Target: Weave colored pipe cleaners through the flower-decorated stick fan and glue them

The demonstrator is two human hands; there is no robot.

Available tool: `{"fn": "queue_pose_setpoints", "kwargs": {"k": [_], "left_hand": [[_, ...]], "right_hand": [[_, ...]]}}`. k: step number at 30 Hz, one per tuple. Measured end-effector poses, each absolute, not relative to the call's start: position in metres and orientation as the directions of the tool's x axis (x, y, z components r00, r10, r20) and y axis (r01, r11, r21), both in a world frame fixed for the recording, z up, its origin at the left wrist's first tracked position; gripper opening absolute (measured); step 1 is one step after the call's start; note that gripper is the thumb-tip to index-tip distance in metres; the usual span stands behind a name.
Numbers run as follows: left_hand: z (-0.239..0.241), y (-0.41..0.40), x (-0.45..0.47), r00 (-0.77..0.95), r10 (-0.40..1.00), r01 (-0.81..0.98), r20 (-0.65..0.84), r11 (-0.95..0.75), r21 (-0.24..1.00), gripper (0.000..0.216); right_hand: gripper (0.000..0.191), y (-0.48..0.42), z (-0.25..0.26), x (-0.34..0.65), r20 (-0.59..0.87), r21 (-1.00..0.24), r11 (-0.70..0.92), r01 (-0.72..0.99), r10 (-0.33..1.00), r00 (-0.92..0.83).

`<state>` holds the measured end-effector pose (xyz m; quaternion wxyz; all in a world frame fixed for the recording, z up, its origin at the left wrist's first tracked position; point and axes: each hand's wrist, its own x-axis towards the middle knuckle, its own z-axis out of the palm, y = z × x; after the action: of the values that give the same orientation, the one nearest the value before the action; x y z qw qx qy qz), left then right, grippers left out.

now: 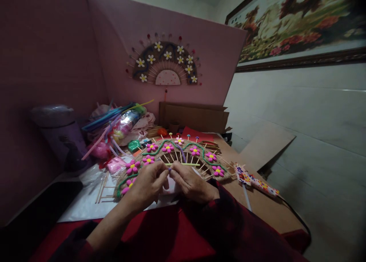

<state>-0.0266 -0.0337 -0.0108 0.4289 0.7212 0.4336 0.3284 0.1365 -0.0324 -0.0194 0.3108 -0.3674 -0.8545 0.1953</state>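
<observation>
Both my left hand (148, 184) and my right hand (191, 182) are closed, with thumbs and fingertips pinched together over the near edge of a fan-shaped craft. Between the fingertips shows a small purple piece (169, 169), too small to name surely. The twine-wrapped fan (160, 143) lies on the table, with thin wooden sticks radiating from it. Pink flowers (167, 148) with yellow centres and a wavy green cord (156, 152) decorate it. Some stick ends carry small coloured balls (188, 136). A yellow-green strip (187, 164) lies across the sticks just behind my fingers.
A finished-looking fan (167, 58) hangs on the pink board. At left are a purple tumbler (61, 140) and a pile of long balloons (114, 117). A flower-patterned glue gun (254, 180) lies at right. Cardboard (194, 117) leans behind, near scissors (210, 144).
</observation>
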Motion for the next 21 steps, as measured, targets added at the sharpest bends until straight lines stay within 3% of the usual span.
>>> {"fn": "queue_pose_setpoints", "kwargs": {"k": [7, 14, 21], "left_hand": [[-0.0101, -0.0361, -0.026, 0.362, 0.909, 0.437, 0.205, -0.36, 0.825, 0.02], [-0.0105, -0.0347, -0.026, 0.392, 0.913, 0.355, 0.11, -0.261, 0.898, 0.022], [-0.0134, -0.0325, -0.0262, 0.384, 0.914, 0.374, 0.13, -0.283, 0.883, 0.021]], "right_hand": [[0.016, -0.0325, -0.0217, 0.1336, 0.392, -0.575, 0.637, 0.514, 0.766, -0.51], [0.019, -0.0331, -0.0176, 0.1356, 0.362, -0.622, 0.62, 0.478, 0.769, -0.527], [0.017, -0.0325, -0.0179, 0.1354, 0.359, -0.609, 0.625, 0.489, 0.766, -0.532]]}}
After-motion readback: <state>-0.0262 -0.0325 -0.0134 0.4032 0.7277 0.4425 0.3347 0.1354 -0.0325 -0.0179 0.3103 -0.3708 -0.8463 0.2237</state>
